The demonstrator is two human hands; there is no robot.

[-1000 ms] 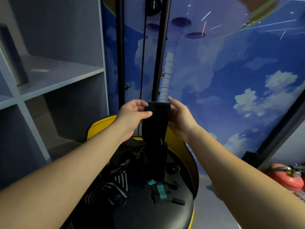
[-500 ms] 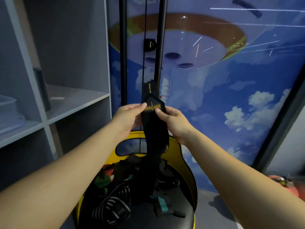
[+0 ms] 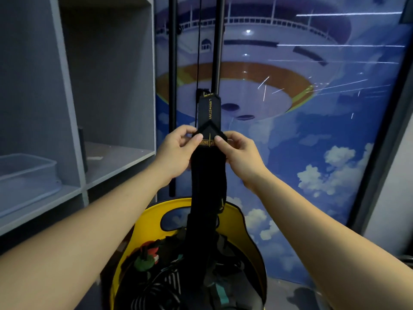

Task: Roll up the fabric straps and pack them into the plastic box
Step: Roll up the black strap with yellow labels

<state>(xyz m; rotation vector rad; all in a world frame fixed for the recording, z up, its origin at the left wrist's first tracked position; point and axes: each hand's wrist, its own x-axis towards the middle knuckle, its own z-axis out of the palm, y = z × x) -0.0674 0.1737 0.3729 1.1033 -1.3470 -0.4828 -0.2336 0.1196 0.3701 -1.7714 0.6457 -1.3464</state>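
You held the long black fabric strap with gold lettering point(image 3: 209, 166) upright in front of you, above the yellow-backed round chair point(image 3: 250, 233). Its top end stood straight up above your hands, and the rest hung down past your wrists to the heap on the chair seat. Your left hand point(image 3: 178, 153) pinched the strap's left edge between thumb and fingers, clamped on the fabric just below the pointed flap. Your right hand point(image 3: 240, 155) did the same on the right edge, thumb pressed on the gold-printed band, so both hands were closed on the strap and level with each other.

On the chair, below the strap, lay a tangle of other fabric straps point(image 3: 176, 271): dark ones, a black-and-white striped one, a red and green one, and one with a teal patch. You could not tell where the held strap ended in that pile.

To the left of the chair stood the grey open shelf unit point(image 3: 73, 130), and on its lower left shelf sat the clear rectangular plastic box point(image 3: 26, 173), well apart from the strap. Behind the chair two black vertical poles point(image 3: 173, 86) rose in front of the blue sky-and-clouds wall mural point(image 3: 312, 130).
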